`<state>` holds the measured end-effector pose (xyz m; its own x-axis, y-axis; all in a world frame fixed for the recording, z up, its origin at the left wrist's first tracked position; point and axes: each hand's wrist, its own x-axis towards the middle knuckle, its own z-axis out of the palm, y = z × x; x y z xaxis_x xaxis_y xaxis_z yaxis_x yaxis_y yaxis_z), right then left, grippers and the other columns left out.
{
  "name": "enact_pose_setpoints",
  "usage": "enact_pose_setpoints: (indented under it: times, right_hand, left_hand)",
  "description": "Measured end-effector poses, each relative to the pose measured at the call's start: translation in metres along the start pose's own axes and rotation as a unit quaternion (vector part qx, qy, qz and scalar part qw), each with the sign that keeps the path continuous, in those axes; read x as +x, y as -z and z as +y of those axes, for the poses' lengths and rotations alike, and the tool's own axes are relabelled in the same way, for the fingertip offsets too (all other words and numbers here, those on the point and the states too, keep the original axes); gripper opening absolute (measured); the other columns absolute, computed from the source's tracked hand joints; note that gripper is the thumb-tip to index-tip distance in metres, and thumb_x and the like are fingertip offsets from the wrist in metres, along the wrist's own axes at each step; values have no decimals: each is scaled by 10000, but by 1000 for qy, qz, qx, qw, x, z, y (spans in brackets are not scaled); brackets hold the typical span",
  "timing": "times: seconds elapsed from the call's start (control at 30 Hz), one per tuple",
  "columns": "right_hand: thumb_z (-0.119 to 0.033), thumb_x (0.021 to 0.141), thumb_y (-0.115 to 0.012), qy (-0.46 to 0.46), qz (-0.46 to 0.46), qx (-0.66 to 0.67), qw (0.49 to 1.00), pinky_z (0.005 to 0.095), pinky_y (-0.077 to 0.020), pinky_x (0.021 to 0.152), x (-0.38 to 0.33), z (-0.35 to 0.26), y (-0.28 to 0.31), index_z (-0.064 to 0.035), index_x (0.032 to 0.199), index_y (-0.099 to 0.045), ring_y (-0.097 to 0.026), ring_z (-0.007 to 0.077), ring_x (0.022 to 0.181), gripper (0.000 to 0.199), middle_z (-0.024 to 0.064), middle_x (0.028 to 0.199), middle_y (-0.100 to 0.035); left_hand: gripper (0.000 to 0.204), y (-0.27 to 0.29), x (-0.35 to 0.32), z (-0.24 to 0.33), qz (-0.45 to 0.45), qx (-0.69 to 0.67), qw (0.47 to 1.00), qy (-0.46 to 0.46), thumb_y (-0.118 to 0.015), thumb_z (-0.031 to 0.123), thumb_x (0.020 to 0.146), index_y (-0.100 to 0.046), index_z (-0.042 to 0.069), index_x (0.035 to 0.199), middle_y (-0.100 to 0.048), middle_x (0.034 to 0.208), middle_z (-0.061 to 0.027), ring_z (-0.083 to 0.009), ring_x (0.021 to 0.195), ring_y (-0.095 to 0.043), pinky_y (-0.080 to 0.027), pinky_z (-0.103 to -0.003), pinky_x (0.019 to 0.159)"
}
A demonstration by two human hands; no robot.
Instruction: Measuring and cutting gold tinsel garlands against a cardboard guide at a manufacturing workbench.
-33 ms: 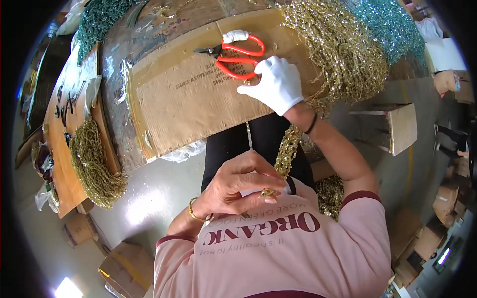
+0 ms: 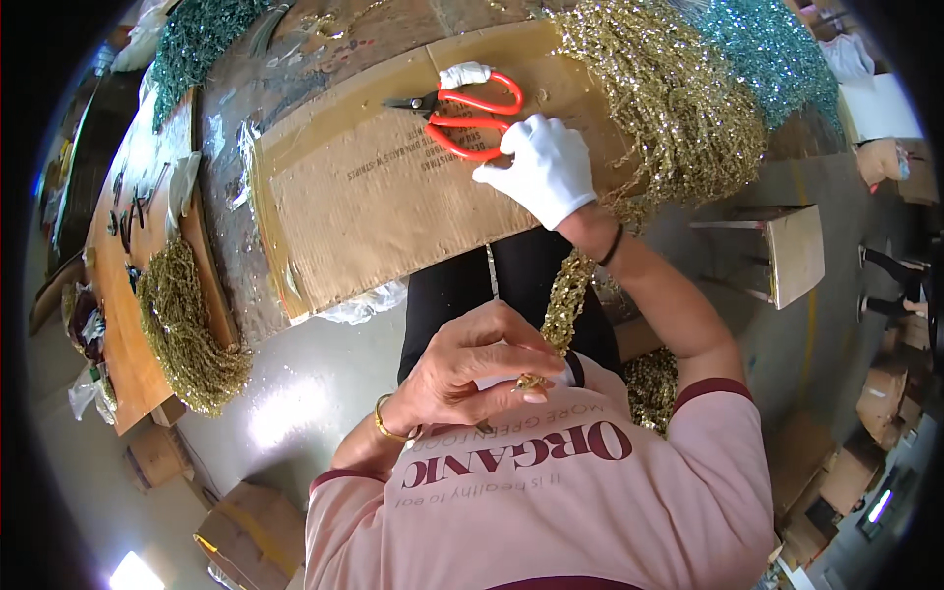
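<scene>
My left hand (image 2: pixel 472 364), bare, is in front of my chest. Its thumb and fingertips are pinched on a small bit of gold tinsel garland (image 2: pixel 562 310), whose strand runs up between the hand and my right forearm. My right hand (image 2: pixel 547 169), in a white glove, is over the cardboard sheet. Its curled fingers close round the end of the lower loop of red-handled scissors (image 2: pixel 470 138), with the thumb held below. These lie flat, dark blades pointing left, with white wrapping on the upper handle. Part of the loop is hidden by the glove.
The cardboard sheet (image 2: pixel 374 206) covers the table front. Bundles of gold tinsel (image 2: pixel 678 108) and teal tinsel (image 2: pixel 762 59) lie at the far right. At the left, a wooden board (image 2: pixel 147 295) bears several dark tools and another gold bundle (image 2: pixel 187 324). A stool (image 2: pixel 796 258) stands right.
My right hand has shifted very slightly left, its thumb drawn a little closer to the fingers. The scissors and my left hand look unmoved.
</scene>
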<state>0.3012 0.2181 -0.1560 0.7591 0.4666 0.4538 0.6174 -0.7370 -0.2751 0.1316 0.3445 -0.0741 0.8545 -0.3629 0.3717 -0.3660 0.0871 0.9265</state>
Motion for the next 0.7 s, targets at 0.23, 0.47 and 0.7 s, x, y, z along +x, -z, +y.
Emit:
enact_pose_setpoints:
  times: [0.23,0.47,0.7]
  right_hand:
    - [-307,698,-720,-151,-19,-36,988,380,-488,643,-12,53,38,-110,803,-649,-593,274,699,235,88,821,-605]
    - [-335,743,-686,-20,-73,20,997,382,-480,716,-30,63,31,-117,883,-647,-593,274,814,262,91,913,-611]
    - [-261,748,-691,89,-101,62,989,328,-475,601,-42,25,63,-118,851,-648,-565,236,664,181,59,717,-543]
  left_hand:
    - [265,7,-9,-8,28,24,999,13,-752,162,710,-671,7,909,-638,857,-115,-196,782,-579,-459,-289,637]
    - [264,4,2,-8,24,0,998,54,-743,158,716,-671,-3,913,-637,844,-119,-211,793,-582,-466,-303,654]
    - [246,2,0,-14,18,-64,995,71,-739,135,721,-676,-6,912,-639,865,-123,-200,775,-571,-457,-298,664]
